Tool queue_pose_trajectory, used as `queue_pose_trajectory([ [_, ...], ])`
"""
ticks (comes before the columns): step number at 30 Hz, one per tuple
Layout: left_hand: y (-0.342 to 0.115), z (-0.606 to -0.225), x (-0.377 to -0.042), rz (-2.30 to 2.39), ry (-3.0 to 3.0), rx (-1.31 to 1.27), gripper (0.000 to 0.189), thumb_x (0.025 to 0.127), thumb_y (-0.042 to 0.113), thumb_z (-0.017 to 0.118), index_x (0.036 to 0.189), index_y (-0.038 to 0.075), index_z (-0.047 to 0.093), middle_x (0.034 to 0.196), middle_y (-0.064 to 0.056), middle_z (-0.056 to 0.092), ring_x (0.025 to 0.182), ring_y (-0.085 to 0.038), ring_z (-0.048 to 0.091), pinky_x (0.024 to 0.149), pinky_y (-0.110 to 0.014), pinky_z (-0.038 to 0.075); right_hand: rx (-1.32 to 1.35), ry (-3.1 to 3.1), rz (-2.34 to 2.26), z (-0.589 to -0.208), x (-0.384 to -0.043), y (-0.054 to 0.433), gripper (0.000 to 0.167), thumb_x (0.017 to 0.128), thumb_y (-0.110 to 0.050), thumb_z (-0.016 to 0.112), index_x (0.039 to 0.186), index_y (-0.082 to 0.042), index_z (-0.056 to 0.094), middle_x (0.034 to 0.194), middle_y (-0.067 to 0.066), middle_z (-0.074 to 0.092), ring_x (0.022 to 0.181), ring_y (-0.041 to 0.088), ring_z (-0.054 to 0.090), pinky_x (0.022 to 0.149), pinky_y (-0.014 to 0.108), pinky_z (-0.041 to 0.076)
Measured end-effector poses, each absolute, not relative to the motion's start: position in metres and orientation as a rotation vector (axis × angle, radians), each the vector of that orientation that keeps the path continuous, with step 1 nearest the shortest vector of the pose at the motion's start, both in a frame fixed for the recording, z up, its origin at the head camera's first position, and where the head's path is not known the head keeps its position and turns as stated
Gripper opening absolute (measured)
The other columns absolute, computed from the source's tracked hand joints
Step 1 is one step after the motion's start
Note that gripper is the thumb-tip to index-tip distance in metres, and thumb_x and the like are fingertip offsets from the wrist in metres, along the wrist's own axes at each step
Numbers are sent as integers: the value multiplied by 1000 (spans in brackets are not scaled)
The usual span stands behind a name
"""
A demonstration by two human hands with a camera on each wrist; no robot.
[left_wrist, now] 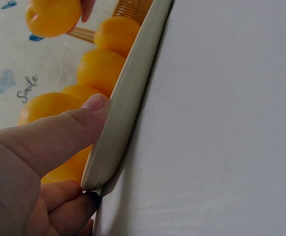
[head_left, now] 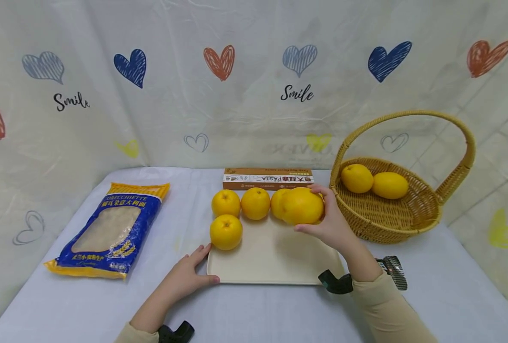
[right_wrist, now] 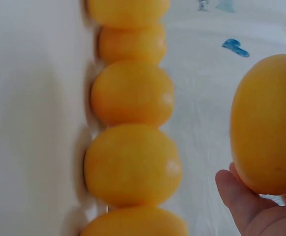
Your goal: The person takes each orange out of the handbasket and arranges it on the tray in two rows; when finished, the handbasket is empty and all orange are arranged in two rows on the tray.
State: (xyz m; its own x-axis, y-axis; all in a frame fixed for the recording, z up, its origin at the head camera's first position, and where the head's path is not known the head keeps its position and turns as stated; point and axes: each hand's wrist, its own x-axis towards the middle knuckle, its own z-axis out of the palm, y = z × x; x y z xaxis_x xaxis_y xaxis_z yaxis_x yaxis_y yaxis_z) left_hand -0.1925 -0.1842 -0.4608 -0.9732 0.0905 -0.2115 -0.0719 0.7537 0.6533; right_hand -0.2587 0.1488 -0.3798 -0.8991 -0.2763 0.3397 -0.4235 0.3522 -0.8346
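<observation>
My right hand (head_left: pixel 329 219) holds a large oval orange (head_left: pixel 302 206) over the back right of a cream tray (head_left: pixel 271 259); thumb and fingers grip its side. Seen from the right wrist, the held orange (right_wrist: pixel 268 125) stands apart from a row of oranges (right_wrist: pixel 133 164). With thumb and fingers spread around the front left corner, my left hand (head_left: pixel 189 274) holds the tray; the left wrist view shows the thumb at its rim (left_wrist: pixel 118 123). Several oranges (head_left: pixel 255 203) line the tray's back edge, and another orange (head_left: pixel 226 232) sits in front of the leftmost. The held orange partly covers the row's right end.
A wicker basket (head_left: pixel 378 228) with a tall handle stands at the right, two yellow fruits (head_left: pixel 374 183) inside. Behind the tray lies a pasta box (head_left: pixel 268 179). A blue pasta bag (head_left: pixel 108 231) lies at the left. A dark, shiny object (head_left: pixel 394 272) is partly hidden beside my right wrist.
</observation>
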Motion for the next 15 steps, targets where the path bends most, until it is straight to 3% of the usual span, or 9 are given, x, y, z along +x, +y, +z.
queue_pose_trajectory([
  [3,-185,-460,-193,1031,2721,3,93,63,55,74,141,24,34,146,-13,30,132,-48,21,105,-62,19,690,-2487,1580,-380,-259,143,78,65,-11,81,127,-12,33,136,11,29,119,29,36,94,45,36],
  [7,-186,-460,-192,1036,2722,9,93,63,55,74,141,24,34,147,-13,30,132,-48,22,105,-62,19,724,-2522,1613,-381,-260,134,72,70,-16,77,131,-15,37,134,13,33,112,29,40,88,42,41],
  [11,-186,-462,-192,1033,2725,23,92,63,54,74,141,23,34,146,-14,31,132,-48,22,105,-62,19,727,-2546,1655,-384,-261,127,71,78,-16,71,136,-14,30,135,16,34,109,33,46,86,41,45],
  [15,-186,-463,-192,1031,2733,17,92,63,55,74,141,24,35,146,-13,31,131,-50,22,104,-63,20,677,-2552,1674,-384,-262,118,82,74,-13,75,137,-10,22,137,18,34,114,34,45,93,46,43],
])
